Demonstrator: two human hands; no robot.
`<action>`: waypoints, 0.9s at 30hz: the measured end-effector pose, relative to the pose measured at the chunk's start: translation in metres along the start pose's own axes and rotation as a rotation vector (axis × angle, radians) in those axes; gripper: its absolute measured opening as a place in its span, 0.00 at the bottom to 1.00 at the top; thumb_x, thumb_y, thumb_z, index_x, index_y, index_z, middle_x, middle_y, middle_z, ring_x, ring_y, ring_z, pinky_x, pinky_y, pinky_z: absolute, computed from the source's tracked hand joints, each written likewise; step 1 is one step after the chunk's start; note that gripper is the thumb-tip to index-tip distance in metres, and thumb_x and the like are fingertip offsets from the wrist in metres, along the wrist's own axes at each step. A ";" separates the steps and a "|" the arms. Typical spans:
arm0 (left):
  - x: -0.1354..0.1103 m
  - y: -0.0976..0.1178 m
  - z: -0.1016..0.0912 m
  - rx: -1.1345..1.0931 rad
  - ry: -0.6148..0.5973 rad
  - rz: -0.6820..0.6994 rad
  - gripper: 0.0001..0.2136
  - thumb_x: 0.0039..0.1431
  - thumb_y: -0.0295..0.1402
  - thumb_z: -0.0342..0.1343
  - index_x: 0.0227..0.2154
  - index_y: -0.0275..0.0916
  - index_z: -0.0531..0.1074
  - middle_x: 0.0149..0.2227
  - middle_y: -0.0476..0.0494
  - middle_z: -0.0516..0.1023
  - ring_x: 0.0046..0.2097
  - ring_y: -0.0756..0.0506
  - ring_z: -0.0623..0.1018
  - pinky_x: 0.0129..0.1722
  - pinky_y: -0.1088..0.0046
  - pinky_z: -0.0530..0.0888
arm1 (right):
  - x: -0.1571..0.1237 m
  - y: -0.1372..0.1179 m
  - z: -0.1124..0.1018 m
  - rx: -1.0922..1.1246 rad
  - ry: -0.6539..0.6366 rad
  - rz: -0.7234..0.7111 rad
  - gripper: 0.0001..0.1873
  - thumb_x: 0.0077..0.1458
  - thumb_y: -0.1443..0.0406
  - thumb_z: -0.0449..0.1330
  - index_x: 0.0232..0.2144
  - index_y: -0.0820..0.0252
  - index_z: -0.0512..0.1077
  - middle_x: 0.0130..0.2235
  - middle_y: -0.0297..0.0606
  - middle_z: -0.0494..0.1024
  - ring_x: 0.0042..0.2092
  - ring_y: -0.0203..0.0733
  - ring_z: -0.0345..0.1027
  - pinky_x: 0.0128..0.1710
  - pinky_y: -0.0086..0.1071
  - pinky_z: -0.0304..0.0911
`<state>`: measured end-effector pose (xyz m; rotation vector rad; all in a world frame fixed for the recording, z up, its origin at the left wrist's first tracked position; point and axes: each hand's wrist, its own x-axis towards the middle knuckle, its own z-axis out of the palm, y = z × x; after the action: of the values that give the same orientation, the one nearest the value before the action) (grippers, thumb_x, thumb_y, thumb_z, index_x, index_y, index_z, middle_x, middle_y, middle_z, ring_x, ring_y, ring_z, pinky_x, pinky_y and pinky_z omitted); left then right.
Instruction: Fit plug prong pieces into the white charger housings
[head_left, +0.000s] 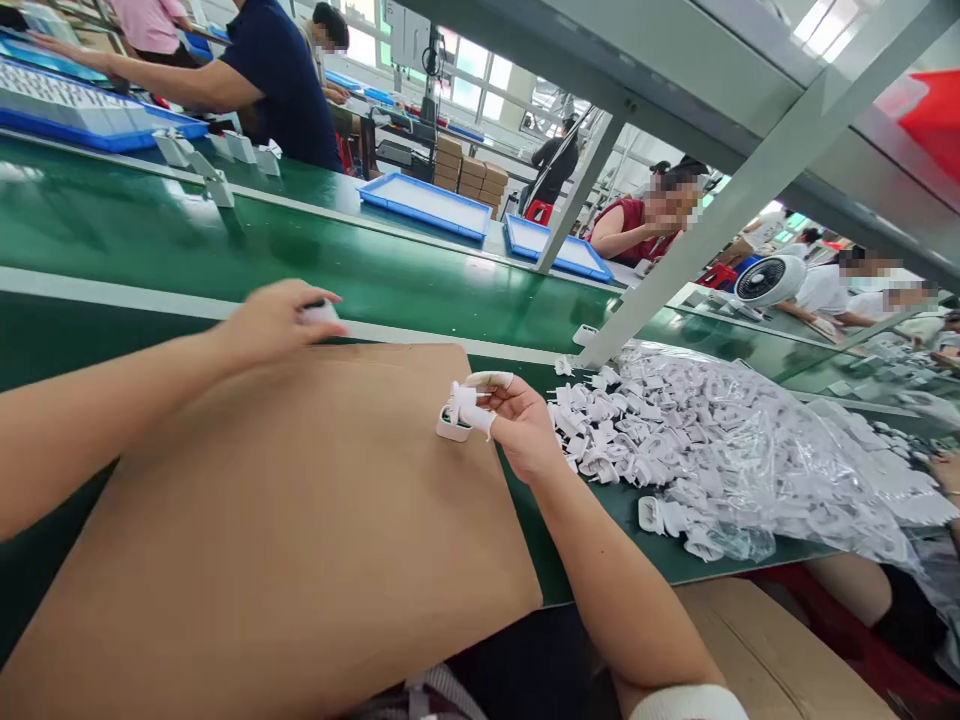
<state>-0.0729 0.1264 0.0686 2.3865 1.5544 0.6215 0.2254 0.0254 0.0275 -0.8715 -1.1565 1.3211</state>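
My left hand [274, 318] is over the upper left edge of the cardboard sheet, closed on a small white plastic part [321, 316] with a dark spot; motion blurs it. At the sheet's right edge, my right hand [521, 415], with white covers on thumb and finger, pinches a small white plastic piece [460, 398]. Directly below that piece is an open white housing [453, 428] with something green inside. Whether the piece touches the housing is hard to tell. Right of this hand lies a heap of loose white plastic parts [600, 430].
The cardboard sheet [322, 520] lies on the green bench. A clear plastic bag [780, 450] covers more parts at right. Beyond runs a green conveyor [300, 240] with white pieces, blue-rimmed trays [427, 205] and a slanted metal post [675, 250]. Co-workers sit or stand across and at right.
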 end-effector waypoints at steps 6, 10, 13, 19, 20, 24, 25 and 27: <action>-0.085 0.052 0.066 -0.146 -0.149 0.254 0.25 0.59 0.50 0.61 0.55 0.43 0.75 0.46 0.42 0.78 0.48 0.41 0.76 0.49 0.69 0.69 | -0.014 0.002 0.005 -0.187 -0.123 -0.100 0.11 0.50 0.60 0.70 0.38 0.51 0.81 0.41 0.36 0.80 0.41 0.40 0.74 0.46 0.41 0.72; -0.101 0.066 0.077 -0.312 -0.159 0.155 0.32 0.50 0.51 0.68 0.55 0.41 0.73 0.47 0.41 0.77 0.48 0.41 0.76 0.47 0.70 0.70 | -0.023 0.006 0.015 -0.394 -0.120 -0.176 0.16 0.52 0.59 0.69 0.45 0.49 0.79 0.41 0.36 0.79 0.40 0.39 0.71 0.46 0.39 0.71; -0.099 0.060 0.074 -0.437 -0.209 0.107 0.25 0.48 0.50 0.68 0.45 0.39 0.76 0.42 0.44 0.76 0.41 0.44 0.76 0.40 0.72 0.71 | -0.027 0.007 0.023 -0.548 -0.133 -0.242 0.14 0.56 0.60 0.66 0.46 0.51 0.77 0.42 0.37 0.79 0.40 0.40 0.71 0.44 0.37 0.71; -0.097 0.058 0.075 -0.480 -0.203 0.138 0.18 0.54 0.49 0.64 0.30 0.37 0.75 0.32 0.47 0.71 0.34 0.48 0.71 0.33 0.74 0.67 | -0.031 0.015 0.034 -0.910 -0.283 -0.462 0.18 0.58 0.69 0.60 0.51 0.52 0.74 0.45 0.39 0.78 0.47 0.44 0.72 0.51 0.39 0.67; -0.097 0.058 0.076 -0.493 -0.204 0.136 0.18 0.54 0.49 0.63 0.30 0.37 0.75 0.32 0.48 0.71 0.33 0.48 0.71 0.32 0.74 0.67 | -0.030 0.018 0.035 -0.961 -0.291 -0.478 0.19 0.58 0.69 0.59 0.52 0.53 0.73 0.44 0.40 0.78 0.48 0.45 0.72 0.51 0.39 0.67; -0.099 0.058 0.078 -0.518 -0.199 0.120 0.17 0.54 0.49 0.64 0.29 0.37 0.75 0.31 0.48 0.69 0.33 0.49 0.71 0.31 0.74 0.66 | -0.029 0.025 0.038 -1.038 -0.334 -0.539 0.18 0.59 0.69 0.58 0.51 0.53 0.73 0.42 0.40 0.78 0.45 0.45 0.72 0.48 0.40 0.67; -0.099 0.058 0.079 -0.523 -0.198 0.115 0.17 0.54 0.49 0.64 0.28 0.37 0.75 0.31 0.48 0.69 0.33 0.48 0.71 0.31 0.74 0.66 | -0.028 0.026 0.038 -1.035 -0.338 -0.558 0.17 0.60 0.69 0.58 0.51 0.53 0.73 0.42 0.40 0.78 0.45 0.45 0.72 0.47 0.40 0.67; -0.099 0.057 0.080 -0.540 -0.195 0.110 0.17 0.53 0.48 0.64 0.28 0.37 0.75 0.32 0.48 0.70 0.33 0.48 0.72 0.32 0.73 0.67 | -0.028 0.026 0.039 -1.029 -0.331 -0.588 0.16 0.61 0.69 0.57 0.50 0.52 0.74 0.41 0.39 0.78 0.44 0.44 0.72 0.46 0.40 0.67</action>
<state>-0.0241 0.0159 -0.0018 2.0535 1.0186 0.6995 0.1838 -0.0046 0.0082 -0.8998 -2.2193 0.3210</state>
